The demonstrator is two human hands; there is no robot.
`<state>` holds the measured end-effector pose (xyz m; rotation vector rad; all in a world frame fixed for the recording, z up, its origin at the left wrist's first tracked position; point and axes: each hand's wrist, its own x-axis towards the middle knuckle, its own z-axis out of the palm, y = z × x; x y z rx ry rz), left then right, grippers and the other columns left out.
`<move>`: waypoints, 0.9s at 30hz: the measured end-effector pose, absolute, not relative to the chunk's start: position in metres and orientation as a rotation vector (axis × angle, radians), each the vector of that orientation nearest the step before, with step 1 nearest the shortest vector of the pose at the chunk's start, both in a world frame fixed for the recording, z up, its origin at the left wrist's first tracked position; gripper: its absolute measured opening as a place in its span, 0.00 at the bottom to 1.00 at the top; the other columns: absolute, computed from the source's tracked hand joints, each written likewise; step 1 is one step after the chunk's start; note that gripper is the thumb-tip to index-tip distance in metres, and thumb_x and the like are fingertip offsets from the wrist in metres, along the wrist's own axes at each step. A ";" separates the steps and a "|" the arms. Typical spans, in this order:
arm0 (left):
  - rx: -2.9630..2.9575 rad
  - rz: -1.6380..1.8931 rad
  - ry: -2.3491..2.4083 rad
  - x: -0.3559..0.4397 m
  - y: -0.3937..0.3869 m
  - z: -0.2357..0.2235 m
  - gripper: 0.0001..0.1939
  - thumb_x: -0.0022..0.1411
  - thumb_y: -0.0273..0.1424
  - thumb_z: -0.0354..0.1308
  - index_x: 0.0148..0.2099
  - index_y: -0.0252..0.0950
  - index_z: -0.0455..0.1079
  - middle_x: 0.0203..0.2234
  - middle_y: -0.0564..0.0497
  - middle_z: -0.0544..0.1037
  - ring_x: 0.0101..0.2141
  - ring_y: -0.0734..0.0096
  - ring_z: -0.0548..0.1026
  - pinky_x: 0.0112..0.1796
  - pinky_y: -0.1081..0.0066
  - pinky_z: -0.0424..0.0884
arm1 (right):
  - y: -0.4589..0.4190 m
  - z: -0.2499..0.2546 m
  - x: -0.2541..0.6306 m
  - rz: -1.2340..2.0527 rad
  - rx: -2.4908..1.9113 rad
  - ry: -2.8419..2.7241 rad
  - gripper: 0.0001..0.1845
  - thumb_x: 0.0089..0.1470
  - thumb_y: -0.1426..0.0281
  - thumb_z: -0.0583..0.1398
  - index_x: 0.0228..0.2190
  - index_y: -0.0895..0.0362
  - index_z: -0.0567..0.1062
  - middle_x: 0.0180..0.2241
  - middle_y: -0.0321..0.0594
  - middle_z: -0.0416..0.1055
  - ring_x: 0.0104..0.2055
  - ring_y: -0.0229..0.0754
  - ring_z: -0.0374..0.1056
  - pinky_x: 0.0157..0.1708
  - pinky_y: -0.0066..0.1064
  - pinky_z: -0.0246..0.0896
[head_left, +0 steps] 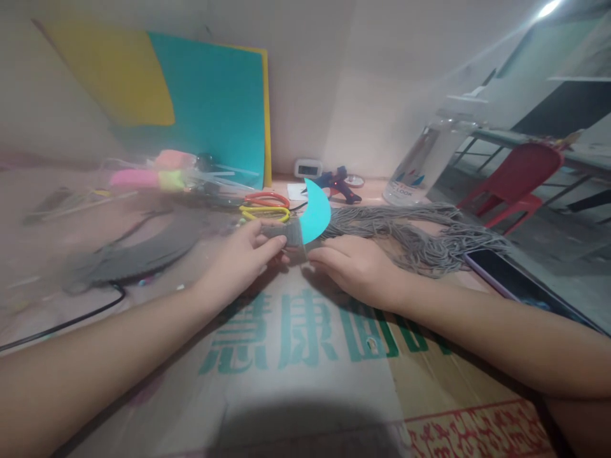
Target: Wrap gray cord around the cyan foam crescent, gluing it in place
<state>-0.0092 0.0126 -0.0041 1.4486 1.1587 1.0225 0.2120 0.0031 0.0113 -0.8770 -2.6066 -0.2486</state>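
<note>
While pinching the cyan crescent [317,213] by its wrapped end in the left hand [249,254], pointing its bare curve up and right, nearer the right hand [363,270], with unclear grasp there.

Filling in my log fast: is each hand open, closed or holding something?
Left hand: closed, holding the grey-wrapped end of the blue crescent.
Right hand: curled close beside the crescent; whether it grips anything cannot be told.

Left grip [252,252], right grip [360,270] and 2 slim, tapering forearms [128,350] are all bare.
</note>
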 end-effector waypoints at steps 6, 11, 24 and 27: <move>1.540 1.008 1.197 -0.006 0.009 0.002 0.14 0.60 0.39 0.59 0.44 0.36 0.67 0.27 0.50 0.81 0.30 0.67 0.79 0.31 0.72 0.70 | 0.000 0.021 0.216 -0.514 -0.817 -2.542 0.14 0.63 0.67 0.52 0.37 0.56 0.76 0.27 0.38 0.75 0.27 0.37 0.65 0.26 0.30 0.49; 1.561 0.991 1.184 -0.003 0.006 0.007 0.12 0.59 0.37 0.60 0.41 0.36 0.66 0.26 0.52 0.80 0.27 0.68 0.78 0.27 0.74 0.68 | 0.001 0.031 0.213 -0.447 -1.005 -2.443 0.15 0.64 0.66 0.52 0.34 0.56 0.77 0.27 0.36 0.75 0.28 0.36 0.67 0.27 0.28 0.51; 1.546 0.960 1.205 -0.002 0.003 0.011 0.11 0.59 0.37 0.59 0.38 0.36 0.64 0.25 0.53 0.80 0.27 0.68 0.79 0.27 0.73 0.68 | -0.005 0.025 0.208 -0.549 -0.567 -2.527 0.12 0.63 0.71 0.53 0.37 0.59 0.76 0.24 0.35 0.71 0.25 0.35 0.61 0.25 0.29 0.47; 1.593 0.943 1.157 -0.003 0.001 0.008 0.10 0.60 0.37 0.59 0.37 0.37 0.63 0.26 0.53 0.80 0.29 0.67 0.79 0.27 0.73 0.69 | -0.003 0.031 0.212 -0.613 -0.649 -2.493 0.12 0.63 0.68 0.53 0.35 0.58 0.77 0.22 0.34 0.69 0.24 0.36 0.60 0.24 0.30 0.45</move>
